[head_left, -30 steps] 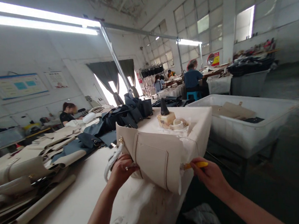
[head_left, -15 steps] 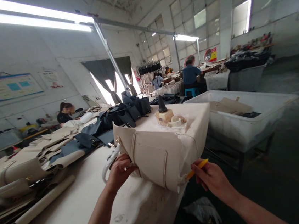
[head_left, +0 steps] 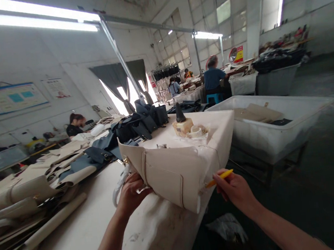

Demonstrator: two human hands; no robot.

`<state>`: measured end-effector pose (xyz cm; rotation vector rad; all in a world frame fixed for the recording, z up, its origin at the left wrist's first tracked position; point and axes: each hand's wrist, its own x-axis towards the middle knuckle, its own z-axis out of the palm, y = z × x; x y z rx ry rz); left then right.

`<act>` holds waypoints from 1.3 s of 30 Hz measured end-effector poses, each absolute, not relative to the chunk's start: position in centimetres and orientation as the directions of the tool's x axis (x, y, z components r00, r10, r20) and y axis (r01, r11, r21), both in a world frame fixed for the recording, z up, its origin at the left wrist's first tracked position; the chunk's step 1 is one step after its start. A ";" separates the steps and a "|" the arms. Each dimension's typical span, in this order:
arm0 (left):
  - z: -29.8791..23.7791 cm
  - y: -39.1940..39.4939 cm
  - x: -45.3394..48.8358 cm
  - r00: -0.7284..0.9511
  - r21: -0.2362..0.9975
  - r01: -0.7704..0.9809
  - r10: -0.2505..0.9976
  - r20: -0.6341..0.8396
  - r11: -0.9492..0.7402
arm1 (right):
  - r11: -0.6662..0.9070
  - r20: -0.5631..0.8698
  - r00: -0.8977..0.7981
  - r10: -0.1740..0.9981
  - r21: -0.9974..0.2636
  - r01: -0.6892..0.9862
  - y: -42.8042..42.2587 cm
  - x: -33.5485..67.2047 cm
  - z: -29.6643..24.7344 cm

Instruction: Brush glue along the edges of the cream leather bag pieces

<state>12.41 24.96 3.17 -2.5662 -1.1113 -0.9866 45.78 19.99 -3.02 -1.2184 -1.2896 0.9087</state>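
A cream leather bag panel (head_left: 163, 177) with a stitched pocket and a strap band lies curved over the table's edge. My left hand (head_left: 134, 192) grips its lower left edge, thumb against fingers, beside a white-wrapped handle (head_left: 118, 187). Between the thumb and fingers of my right hand (head_left: 231, 186) is a slim yellow pen-like tool (head_left: 220, 178). Its tip points left at the panel's right edge; whether it touches cannot be made out. Beyond the panel stand a yellowish block with a black cone (head_left: 180, 113) and a white round dish (head_left: 196, 131).
Dark blue bag pieces (head_left: 137, 124) and cream leather pieces (head_left: 33, 190) are heaped along the left of the white-covered table (head_left: 62, 239). A large white bin (head_left: 264, 142) with leather pieces stands at right. Several people sit working farther back. A metal post (head_left: 121, 58) carries lamps overhead.
The panel has shifted slightly left, and my left hand has moved with it. My right hand with the yellow tool is a little higher, near the panel's right edge.
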 end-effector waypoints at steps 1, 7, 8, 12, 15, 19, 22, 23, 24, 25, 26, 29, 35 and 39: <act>3.2 25.0 12.5 0.507 0.096 0.699 0.586 0.633 -0.709 | 0.217 0.238 0.139 0.961 -0.964 0.150 20.4 45.8 -3.0; 3.4 25.5 12.9 0.508 0.116 0.687 0.589 0.629 -0.717 | 0.428 0.442 0.009 0.897 -0.872 0.236 21.5 45.8 -3.6; 3.4 25.5 13.0 0.508 0.119 0.685 0.588 0.630 -0.719 | 0.448 0.458 -0.024 0.889 -0.856 0.259 21.3 45.9 -3.8; 3.1 25.3 12.9 0.514 0.126 0.672 0.582 0.630 -0.730 | 0.433 0.438 -0.049 0.897 -0.856 0.281 19.9 46.4 -3.9; 2.9 24.9 12.6 0.525 0.139 0.669 0.597 0.607 -0.730 | 0.408 0.421 -0.011 0.907 -0.872 0.272 19.2 46.7 -3.8; 3.0 24.8 12.6 0.511 0.181 0.673 0.627 0.588 -0.718 | 0.435 0.461 0.051 0.886 -0.864 0.253 19.9 46.4 -3.7; 3.3 25.0 12.8 0.487 0.211 0.677 0.644 0.589 -0.705 | 0.476 0.496 0.029 0.868 -0.846 0.240 20.8 45.9 -3.7; 3.5 25.1 12.9 0.479 0.223 0.675 0.647 0.593 -0.704 | 0.481 0.499 0.020 0.866 -0.844 0.238 21.1 45.8 -3.7; 3.6 25.2 13.0 0.473 0.234 0.671 0.650 0.595 -0.703 | 0.481 0.499 0.017 0.867 -0.843 0.240 21.2 45.7 -3.6; 3.7 25.3 13.1 0.470 0.243 0.668 0.652 0.595 -0.704 | 0.476 0.496 0.024 0.868 -0.846 0.240 21.3 45.6 -3.6; 3.7 25.3 13.1 0.472 0.247 0.664 0.652 0.593 -0.706 | 0.468 0.489 0.037 0.872 -0.853 0.230 21.3 45.6 -3.5; 3.8 25.6 13.2 0.494 0.231 0.661 0.646 0.582 -0.714 | 0.443 0.460 0.092 0.883 -0.883 0.158 21.1 45.7 -3.0; 3.7 25.7 13.0 0.502 0.203 0.678 0.646 0.575 -0.707 | 0.368 0.354 0.319 0.879 -0.930 0.015 22.1 46.8 -2.1; 3.9 25.4 13.3 0.491 0.220 0.687 0.665 0.563 -0.693 | 0.274 0.205 0.387 0.899 -0.953 -0.130 23.9 47.0 -2.7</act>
